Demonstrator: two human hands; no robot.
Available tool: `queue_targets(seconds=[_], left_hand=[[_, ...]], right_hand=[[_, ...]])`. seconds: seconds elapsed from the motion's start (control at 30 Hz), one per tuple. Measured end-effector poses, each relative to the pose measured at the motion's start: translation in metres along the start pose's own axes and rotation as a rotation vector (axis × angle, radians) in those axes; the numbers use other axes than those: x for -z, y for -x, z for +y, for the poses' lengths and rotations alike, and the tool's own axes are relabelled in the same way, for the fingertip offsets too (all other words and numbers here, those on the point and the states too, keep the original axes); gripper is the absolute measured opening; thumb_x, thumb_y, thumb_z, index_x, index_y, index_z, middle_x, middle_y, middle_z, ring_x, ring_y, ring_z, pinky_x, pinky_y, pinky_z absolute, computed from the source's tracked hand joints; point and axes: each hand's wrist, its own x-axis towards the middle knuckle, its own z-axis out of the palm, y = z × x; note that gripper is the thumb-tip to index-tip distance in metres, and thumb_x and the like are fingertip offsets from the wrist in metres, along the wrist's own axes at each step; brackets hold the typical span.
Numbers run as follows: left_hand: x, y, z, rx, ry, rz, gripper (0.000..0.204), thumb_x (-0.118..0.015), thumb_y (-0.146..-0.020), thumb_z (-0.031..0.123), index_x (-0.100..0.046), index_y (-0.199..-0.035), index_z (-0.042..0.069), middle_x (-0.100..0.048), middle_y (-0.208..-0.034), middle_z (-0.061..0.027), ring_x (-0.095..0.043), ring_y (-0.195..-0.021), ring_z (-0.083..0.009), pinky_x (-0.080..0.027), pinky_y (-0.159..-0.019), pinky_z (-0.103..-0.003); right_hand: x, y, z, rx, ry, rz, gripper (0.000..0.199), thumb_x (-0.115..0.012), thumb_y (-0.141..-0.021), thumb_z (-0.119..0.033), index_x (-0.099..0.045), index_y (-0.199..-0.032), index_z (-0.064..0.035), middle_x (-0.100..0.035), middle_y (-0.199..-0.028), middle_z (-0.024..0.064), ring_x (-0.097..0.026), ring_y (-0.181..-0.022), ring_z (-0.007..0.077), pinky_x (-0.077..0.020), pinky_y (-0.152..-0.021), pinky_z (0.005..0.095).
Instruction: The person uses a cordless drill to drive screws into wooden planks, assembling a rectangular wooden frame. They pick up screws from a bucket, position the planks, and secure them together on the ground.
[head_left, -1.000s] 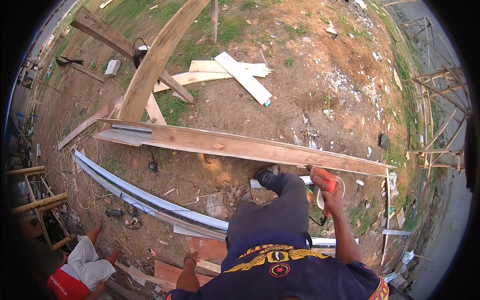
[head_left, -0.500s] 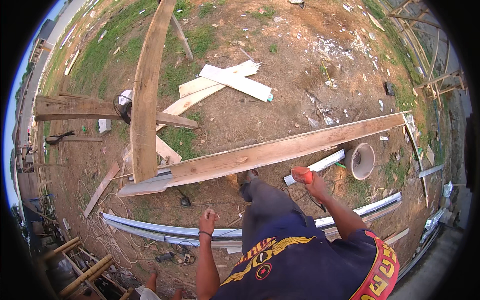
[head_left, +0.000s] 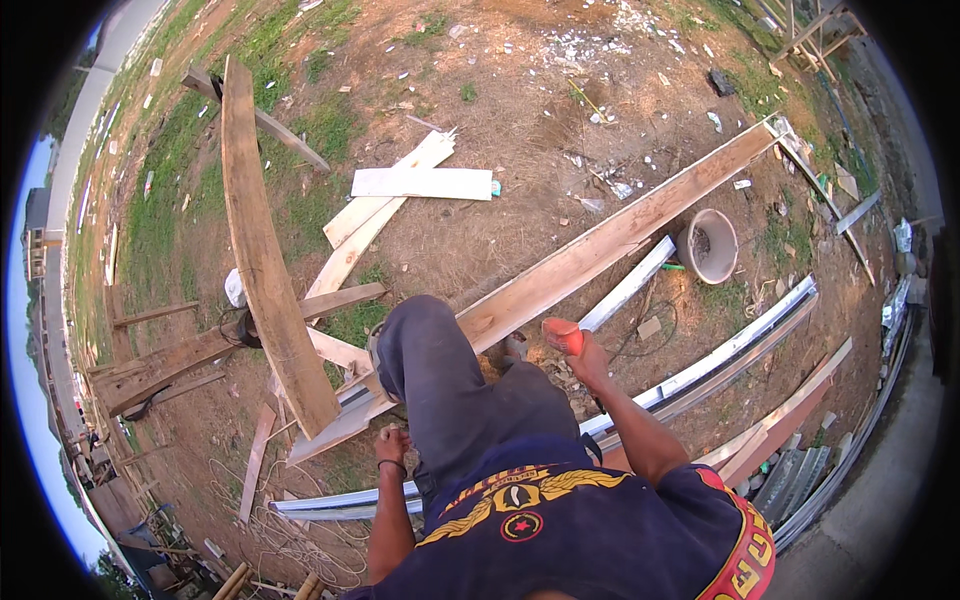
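Observation:
My right hand (head_left: pixel 588 362) is wrapped round an orange-red hand tool (head_left: pixel 563 336), whose kind I cannot make out. It is held above the ground, off the near side of a long plank (head_left: pixel 610 238). My left hand (head_left: pixel 392 442) hangs beside my raised left knee with its fingers curled; whatever they may hold is hidden. The long plank slants from the lower left to the upper right, and my left leg (head_left: pixel 425 350) covers part of it. A white-faced strip (head_left: pixel 630 283) lies close to the tool.
A pale bucket (head_left: pixel 708 246) stands to the right of the plank. On the left a thick, upright-looking beam (head_left: pixel 262 240) crosses a wooden trestle (head_left: pixel 170 368). Several boards (head_left: pixel 420 184) lie crossed ahead. Long metal-like strips (head_left: pixel 730 335) and loose rope (head_left: pixel 300 540) are near my feet.
My left knee has come up in front of the plank, and my view has turned, tilting the plank more steeply. The orange-red tool stays in my right hand; my left hand remains curled.

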Motion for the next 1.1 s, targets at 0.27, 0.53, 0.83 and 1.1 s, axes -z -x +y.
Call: queue_targets(seconds=[0.27,0.53,0.83,1.1], left_hand=[[-0.049,-0.113,0.149,-0.359,-0.250,-0.119,0.025,-0.055,-0.095,0.023,-0.057,-0.108,0.001,-0.063,-0.077,-0.0071,-0.062,-0.063,-0.0141,-0.050,-0.056,-0.027],[-0.187,-0.298,0.246,-0.473,-0.541,-0.239,0.021,-0.059,-0.090,0.018,-0.066,-0.104,0.003,-0.068,-0.087,-0.0097,-0.066,-0.073,-0.0174,-0.052,-0.070,-0.031],[-0.380,-0.555,0.269,-0.633,-0.787,-0.236,0.018,-0.059,-0.088,0.015,-0.068,-0.103,0.009,-0.069,-0.089,-0.0164,-0.066,-0.084,-0.0321,-0.051,-0.075,-0.041],[-0.496,-0.697,0.286,-1.067,-1.581,-0.002,0.098,-0.081,-0.071,0.028,-0.025,-0.149,0.013,-0.020,-0.157,-0.0073,-0.024,-0.142,-0.0279,-0.031,-0.107,-0.051]], right_hand=[[0.005,-0.003,-0.032,-0.149,-0.338,0.170,0.061,-0.068,-0.069,-0.012,-0.049,-0.125,-0.0022,-0.064,-0.105,0.0250,-0.062,-0.101,0.0413,-0.0478,-0.087,0.0461],[0.004,-0.030,-0.114,-0.257,-0.461,0.161,0.068,-0.072,-0.071,-0.006,-0.042,-0.133,-0.0002,-0.062,-0.112,0.0254,-0.060,-0.108,0.0412,-0.0470,-0.092,0.0444],[-0.041,-0.118,-0.133,-0.390,-0.198,-0.106,0.060,-0.071,-0.076,-0.009,-0.046,-0.129,-0.0015,-0.064,-0.107,0.0234,-0.065,-0.099,0.0408,-0.0519,-0.082,0.0436],[-0.149,-0.093,-0.055,-0.770,-0.802,-0.123,0.071,-0.066,-0.088,-0.035,-0.032,-0.145,-0.0077,-0.050,-0.134,0.0131,-0.053,-0.116,0.0270,-0.0445,-0.097,0.0372]])
